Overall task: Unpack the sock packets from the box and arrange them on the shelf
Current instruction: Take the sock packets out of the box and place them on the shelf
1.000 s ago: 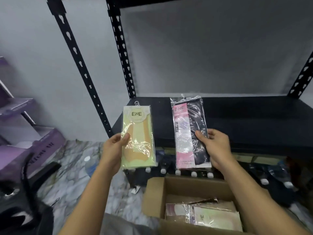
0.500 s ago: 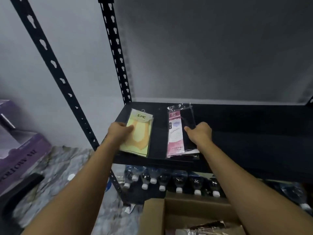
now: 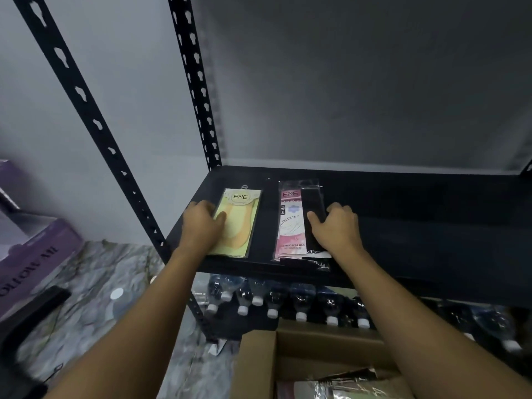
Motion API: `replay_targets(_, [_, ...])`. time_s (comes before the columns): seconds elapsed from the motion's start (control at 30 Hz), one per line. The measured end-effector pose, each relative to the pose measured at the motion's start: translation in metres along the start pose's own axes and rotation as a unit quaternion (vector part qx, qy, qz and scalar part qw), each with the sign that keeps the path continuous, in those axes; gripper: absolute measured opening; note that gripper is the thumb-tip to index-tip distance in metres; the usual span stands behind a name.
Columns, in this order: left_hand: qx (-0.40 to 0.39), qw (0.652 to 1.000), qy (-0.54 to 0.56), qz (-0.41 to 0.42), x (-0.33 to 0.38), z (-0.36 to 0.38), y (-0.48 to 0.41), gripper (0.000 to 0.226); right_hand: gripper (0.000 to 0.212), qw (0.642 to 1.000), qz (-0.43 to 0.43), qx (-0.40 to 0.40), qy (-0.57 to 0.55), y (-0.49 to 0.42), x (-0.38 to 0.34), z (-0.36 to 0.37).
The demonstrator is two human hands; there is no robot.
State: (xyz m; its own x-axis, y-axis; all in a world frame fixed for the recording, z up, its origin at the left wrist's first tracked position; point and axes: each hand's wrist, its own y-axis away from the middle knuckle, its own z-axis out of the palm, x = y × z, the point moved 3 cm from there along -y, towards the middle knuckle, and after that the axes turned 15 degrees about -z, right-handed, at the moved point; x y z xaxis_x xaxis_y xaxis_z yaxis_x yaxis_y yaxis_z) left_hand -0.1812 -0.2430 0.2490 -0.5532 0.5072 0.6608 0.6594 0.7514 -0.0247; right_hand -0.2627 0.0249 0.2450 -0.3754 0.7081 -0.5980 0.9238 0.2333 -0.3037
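Two sock packets lie flat side by side at the left end of the black shelf (image 3: pixel 417 226). My left hand (image 3: pixel 201 226) grips the left edge of the yellow-green packet (image 3: pixel 240 223), thumb on top. The right edge of the pink-and-black packet (image 3: pixel 292 223) is in my right hand (image 3: pixel 336 228), thumb pressed on its black half. Both packets rest on the shelf surface, their lower ends near the front edge. Below, the open cardboard box (image 3: pixel 259 364) shows more packets (image 3: pixel 331 390) at the bottom of the view.
Water bottles (image 3: pixel 272 300) lie in a row under the shelf, caps facing me. Black perforated uprights (image 3: pixel 86 102) frame the shelf's left side. A purple box (image 3: pixel 31 263) and a black object (image 3: pixel 28 312) sit on the marbled floor at left.
Both hands carried the packets from mid-air above the box up onto the shelf and laid them flat. They now sit slightly farther back than half a second ago.
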Motion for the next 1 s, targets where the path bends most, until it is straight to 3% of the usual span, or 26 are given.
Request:
replay_targets(0.2, [-0.001, 0.994, 0.089, 0.062, 0.008, -0.004, 0.043, 0.034, 0.048, 0.988, -0.098, 0.063, -0.102, 0.033, 0.002, -0.021])
replay_targets(0.53, [-0.106, 0.959, 0.225, 0.137, 0.016, 0.015, 0.173, 0.031, 0.038, 0.970, -0.165, 0.090, -0.152, 0.123, 0.029, -0.073])
replay_targets(0.77, [-0.196, 0.948, 0.208, 0.137, -0.006, 0.070, 0.251, 0.033, 0.033, 0.972, -0.149, 0.031, -0.180, 0.208, 0.089, -0.085])
replay_targets(1.0, [-0.323, 0.941, 0.046, 0.090, -0.054, 0.137, 0.281, 0.042, 0.032, 0.982, -0.064, -0.119, -0.132, 0.267, 0.179, -0.066])
